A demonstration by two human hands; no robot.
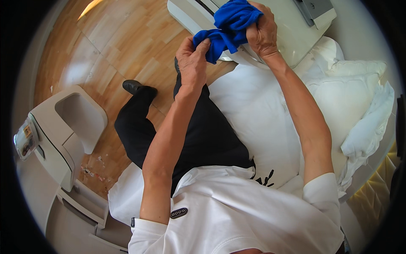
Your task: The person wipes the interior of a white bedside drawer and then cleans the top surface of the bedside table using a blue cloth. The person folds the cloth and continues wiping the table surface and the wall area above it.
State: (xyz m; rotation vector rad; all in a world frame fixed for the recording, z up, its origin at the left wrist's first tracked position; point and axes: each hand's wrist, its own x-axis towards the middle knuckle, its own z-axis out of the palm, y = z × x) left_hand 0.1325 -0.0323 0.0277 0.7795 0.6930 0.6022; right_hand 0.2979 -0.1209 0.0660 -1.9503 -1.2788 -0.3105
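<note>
A crumpled bright blue cloth [236, 19] is stretched between my two hands near the top centre. My left hand [193, 60] pinches its lower left end between thumb and fingers. Higher and to the right, my right hand [263, 31] grips the bunched part of the same cloth, with some fingers hidden behind the fabric. Part of the cloth hangs between the hands, in front of a white rounded piece of furniture [187, 16].
White bedding [253, 111] lies beside my legs, with white pillows [345, 85] at the right. A grey object [312, 11] rests on the pale glossy surface [288, 35]. At the left stands a cream cabinet [50, 117] with a recess; small debris [92, 171] lies on the wooden floor [104, 47].
</note>
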